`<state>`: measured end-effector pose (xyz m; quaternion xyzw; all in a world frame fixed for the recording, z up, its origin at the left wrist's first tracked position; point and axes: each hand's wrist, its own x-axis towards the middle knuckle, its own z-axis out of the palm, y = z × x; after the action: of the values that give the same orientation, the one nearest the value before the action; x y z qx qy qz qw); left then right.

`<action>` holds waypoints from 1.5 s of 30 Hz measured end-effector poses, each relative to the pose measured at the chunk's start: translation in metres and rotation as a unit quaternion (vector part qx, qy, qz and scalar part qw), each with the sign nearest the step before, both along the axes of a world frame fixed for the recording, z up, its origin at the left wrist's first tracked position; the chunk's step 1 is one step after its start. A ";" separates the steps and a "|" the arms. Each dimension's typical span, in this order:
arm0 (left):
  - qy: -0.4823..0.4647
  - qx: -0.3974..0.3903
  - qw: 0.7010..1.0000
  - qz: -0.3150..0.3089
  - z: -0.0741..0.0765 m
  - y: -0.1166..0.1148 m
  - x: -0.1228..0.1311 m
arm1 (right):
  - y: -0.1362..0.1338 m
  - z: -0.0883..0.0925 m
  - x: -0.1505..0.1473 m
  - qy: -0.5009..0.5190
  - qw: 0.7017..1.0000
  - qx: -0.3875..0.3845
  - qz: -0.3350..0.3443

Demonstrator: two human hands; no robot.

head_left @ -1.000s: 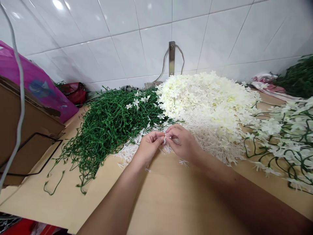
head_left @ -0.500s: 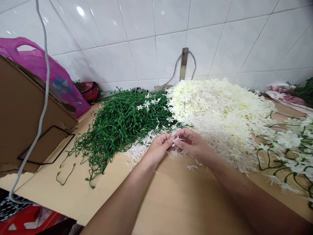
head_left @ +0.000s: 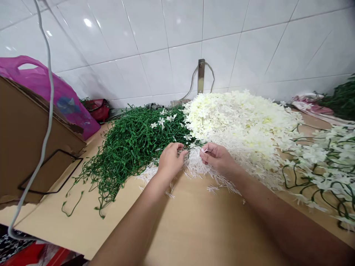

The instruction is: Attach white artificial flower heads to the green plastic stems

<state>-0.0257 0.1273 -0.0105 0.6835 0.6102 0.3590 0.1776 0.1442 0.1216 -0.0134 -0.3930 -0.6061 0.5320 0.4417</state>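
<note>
My right hand (head_left: 217, 157) pinches a small white stamen piece between thumb and fingertips, just above a pile of thin white stamens (head_left: 196, 162). Curved over the left side of that pile is my left hand (head_left: 171, 159), its thumb and fingers apart, with nothing visible in its grasp. A large tangle of green plastic stems (head_left: 135, 140) lies beside and behind my left hand. Behind my right hand rises a heap of cream-white artificial flower heads (head_left: 238, 114). A few white flowers (head_left: 161, 122) rest on top of the stems.
White flowers on green stems (head_left: 318, 162) lie at the right. A cardboard box (head_left: 36, 147) and a pink plastic bag (head_left: 69, 99) stand at the left, with a grey cable (head_left: 50, 92) hanging in front. A tiled wall (head_left: 183, 62) closes off the back of the table.
My hands, earlier together around a small white bunch of stamens, have moved apart. My left hand has opened over the pile; my right still pinches a white piece. The view has shifted slightly right.
</note>
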 end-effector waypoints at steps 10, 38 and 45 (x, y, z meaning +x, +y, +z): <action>0.126 0.031 0.991 -0.023 0.020 0.019 -0.002 | 0.006 0.002 0.006 0.081 0.996 -0.021 -0.042; -0.390 -0.193 0.895 -0.097 0.012 -0.029 0.013 | 0.000 0.002 0.004 0.172 0.971 -0.128 0.106; -0.382 -0.207 0.893 -0.114 0.002 -0.025 0.010 | 0.001 -0.004 0.001 0.155 0.972 -0.148 0.100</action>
<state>-0.0155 0.1025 -0.0084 0.5066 0.4737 0.4348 0.5743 0.1451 0.1225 -0.0177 -0.3041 -0.4810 0.7116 0.4121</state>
